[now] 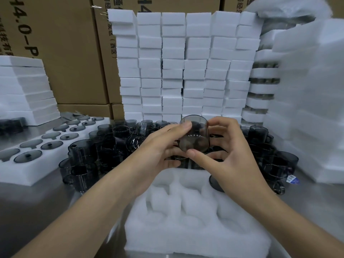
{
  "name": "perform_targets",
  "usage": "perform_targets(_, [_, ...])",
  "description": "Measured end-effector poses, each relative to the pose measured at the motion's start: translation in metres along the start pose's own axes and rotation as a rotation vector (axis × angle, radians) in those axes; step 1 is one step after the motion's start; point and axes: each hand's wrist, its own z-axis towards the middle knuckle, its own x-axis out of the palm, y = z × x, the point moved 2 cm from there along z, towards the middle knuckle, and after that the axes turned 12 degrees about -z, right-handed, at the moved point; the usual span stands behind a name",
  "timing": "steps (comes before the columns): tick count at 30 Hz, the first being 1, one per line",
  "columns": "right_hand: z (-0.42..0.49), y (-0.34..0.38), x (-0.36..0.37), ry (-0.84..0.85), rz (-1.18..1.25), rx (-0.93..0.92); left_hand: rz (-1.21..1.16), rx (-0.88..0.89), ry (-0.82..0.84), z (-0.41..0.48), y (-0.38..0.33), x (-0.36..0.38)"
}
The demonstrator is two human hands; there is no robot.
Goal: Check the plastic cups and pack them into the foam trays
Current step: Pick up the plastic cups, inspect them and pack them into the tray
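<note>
Cup (194,135): smoky clear plastic, held tilted in the air between both hands, above the far edge of a foam tray (195,229).
Fingers: the left hand (160,146) pinches the upper wall. The right hand (229,151) presses its thumb under the base, with its other fingers curled behind.
Handling: likely light, thin-walled, slick and easily scuffed, so best held gently by wall and base.
Tray: the pockets in view are unfilled, and it sits nearest the person on the tabletop (37,211).
Beyond: a heap of cups (111,146), and stacked foam blocks (184,62).
</note>
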Motion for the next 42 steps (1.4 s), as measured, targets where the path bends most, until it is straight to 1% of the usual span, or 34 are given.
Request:
perform_targets(2, [0.001, -0.002, -0.001, -0.033, 0.001, -0.019, -0.039, -0.013, 0.027, 0.000, 0.002, 0.000])
perform_targets(3, [0.001, -0.004, -0.003, -0.059, -0.022, -0.033, -0.056, -0.003, 0.015, 0.001, 0.003, 0.001])
perform_targets(4, [0.001, -0.006, -0.004, -0.089, -0.062, -0.051, -0.060, 0.034, -0.031, 0.002, 0.005, 0.001])
perform_targets(5, [0.001, -0.008, -0.006, -0.118, -0.113, -0.071, -0.041, 0.113, -0.110, 0.003, 0.007, 0.000])
perform_targets(6, [0.001, -0.009, -0.007, -0.141, -0.167, -0.092, 0.025, 0.246, -0.204, 0.003, 0.008, -0.002])
perform_targets(7, [0.001, -0.010, -0.008, -0.158, -0.212, -0.115, 0.148, 0.421, -0.269, 0.001, 0.008, -0.004])
perform_targets(8, [0.001, -0.011, -0.008, -0.167, -0.246, -0.139, 0.330, 0.590, -0.272, -0.002, 0.008, -0.003])
perform_targets(9, [0.001, -0.012, -0.008, -0.169, -0.274, -0.160, 0.543, 0.727, -0.229, -0.005, 0.007, -0.001])
perform_targets(11, [0.001, -0.013, -0.007, -0.155, -0.321, -0.193, 0.926, 0.928, -0.137, -0.009, 0.005, 0.002])
perform_targets(12, [0.001, -0.013, -0.007, -0.147, -0.333, -0.205, 1.036, 1.003, -0.115, -0.009, 0.004, 0.002])
perform_targets(14, [0.001, -0.014, -0.007, -0.147, -0.335, -0.223, 1.077, 1.065, -0.116, -0.009, 0.001, 0.000])
perform_targets(17, [0.001, -0.015, -0.007, -0.169, -0.297, -0.218, 0.977, 1.033, -0.104, -0.010, 0.000, -0.001])
perform_targets(20, [0.002, -0.016, -0.009, -0.168, -0.242, -0.152, 0.749, 0.962, -0.103, -0.010, -0.002, -0.002])
perform_targets(22, [0.002, -0.015, -0.010, -0.150, -0.226, -0.124, 0.575, 0.879, -0.056, -0.008, -0.001, -0.002])
perform_targets(24, [0.002, -0.013, -0.009, -0.147, -0.238, -0.142, 0.432, 0.800, 0.001, -0.007, 0.000, -0.001])
perform_targets(27, [0.002, -0.013, -0.009, -0.148, -0.251, -0.157, 0.334, 0.732, 0.056, -0.007, 0.002, 0.000])
perform_targets(31, [0.003, -0.015, -0.010, -0.139, -0.233, -0.158, 0.299, 0.683, 0.082, -0.003, 0.004, -0.003])
perform_targets(33, [0.004, -0.016, -0.010, -0.143, -0.250, -0.173, 0.371, 0.663, 0.068, -0.002, 0.004, -0.006])
perform_targets(37, [0.005, -0.019, -0.011, -0.176, -0.330, -0.175, 0.599, 0.652, 0.004, -0.003, 0.004, -0.009])
perform_targets(39, [0.005, -0.020, -0.011, -0.177, -0.365, -0.172, 0.604, 0.619, -0.004, -0.004, 0.005, -0.003])
perform_targets(42, [0.004, -0.021, -0.011, -0.165, -0.410, -0.197, 0.614, 0.620, -0.094, -0.005, 0.010, 0.004])
